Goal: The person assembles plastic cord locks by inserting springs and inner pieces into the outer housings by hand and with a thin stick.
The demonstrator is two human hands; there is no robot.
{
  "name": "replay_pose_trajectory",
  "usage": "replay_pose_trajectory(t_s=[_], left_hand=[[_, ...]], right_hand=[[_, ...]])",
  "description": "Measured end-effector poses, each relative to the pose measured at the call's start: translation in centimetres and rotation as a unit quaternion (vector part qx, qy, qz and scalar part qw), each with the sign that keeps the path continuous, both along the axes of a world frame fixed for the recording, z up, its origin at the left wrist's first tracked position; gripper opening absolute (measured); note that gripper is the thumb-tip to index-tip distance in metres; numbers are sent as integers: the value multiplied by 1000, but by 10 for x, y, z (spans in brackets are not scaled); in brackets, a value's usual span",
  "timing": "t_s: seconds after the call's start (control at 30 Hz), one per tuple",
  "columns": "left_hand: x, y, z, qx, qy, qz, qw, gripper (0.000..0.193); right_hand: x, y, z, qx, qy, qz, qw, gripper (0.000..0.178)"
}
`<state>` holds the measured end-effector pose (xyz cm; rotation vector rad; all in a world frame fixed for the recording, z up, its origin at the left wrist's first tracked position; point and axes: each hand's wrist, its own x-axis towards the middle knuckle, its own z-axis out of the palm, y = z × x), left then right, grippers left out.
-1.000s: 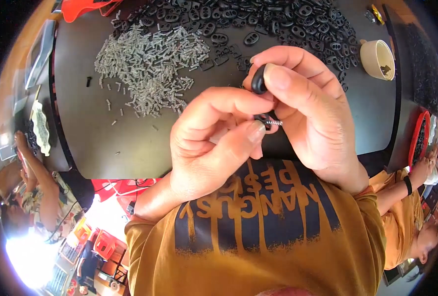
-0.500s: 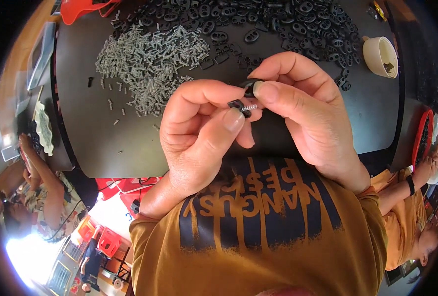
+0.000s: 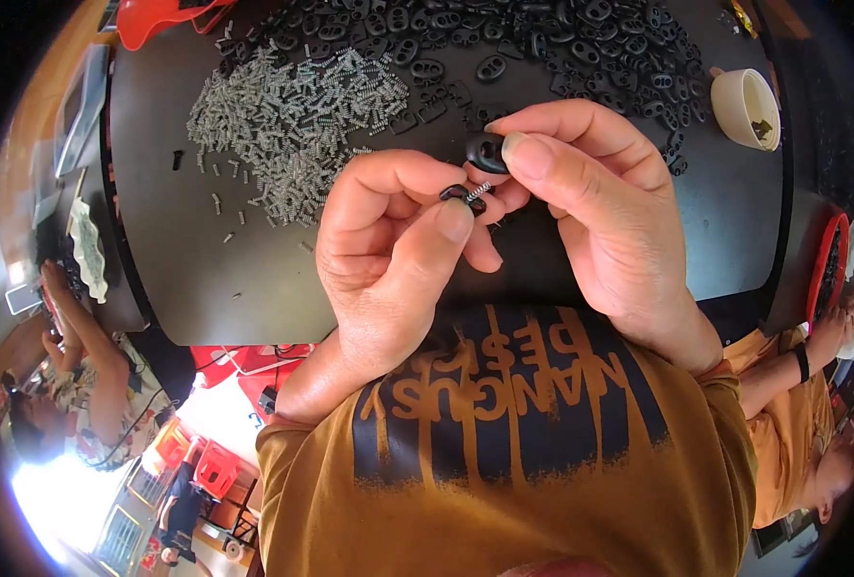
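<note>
My left hand [image 3: 389, 255] is closed, pinching a small black cord-lock plunger [image 3: 454, 193] between thumb and fingers. A metal coil spring [image 3: 480, 191] stands out from the plunger, slanting up and to the right. My right hand [image 3: 605, 192] is closed on a black oval cord-lock shell [image 3: 486, 153] with two holes, held by thumb and forefinger. The shell sits just above the spring's free end, and the two look slightly apart. Fingers hide part of both black pieces.
On the dark table [image 3: 196, 298] lies a heap of coil springs [image 3: 297, 125] at left. Black cord-lock shells [image 3: 600, 48] spread along the far side. A cream cup [image 3: 744, 111] stands at right, a red tray [image 3: 163, 19] far left. People [image 3: 90, 385] [image 3: 792, 423] work on both sides.
The cord-lock shell in my right hand has tipped, so its holes now show. The plunger and spring in my left hand have turned, the spring now pointing more upward.
</note>
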<state>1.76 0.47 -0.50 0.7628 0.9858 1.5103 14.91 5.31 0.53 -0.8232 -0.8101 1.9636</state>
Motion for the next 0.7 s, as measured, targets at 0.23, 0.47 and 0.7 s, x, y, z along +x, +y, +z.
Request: replay_pose_trajectory(t_s=[0.23,0.47,0.7], left_hand=[[0,1,0,-5,13,5,1000,14],[-10,-1,-8,39,-12,-58,997,17],[-8,-1,-7,31,-16,-45,998,17]], right_hand=[[-1,0,-3,30,22,7,999,14],[-1,-4,-2,76,2,-12,997,14],[1,-9,-3,292,-163,-39,941,18]])
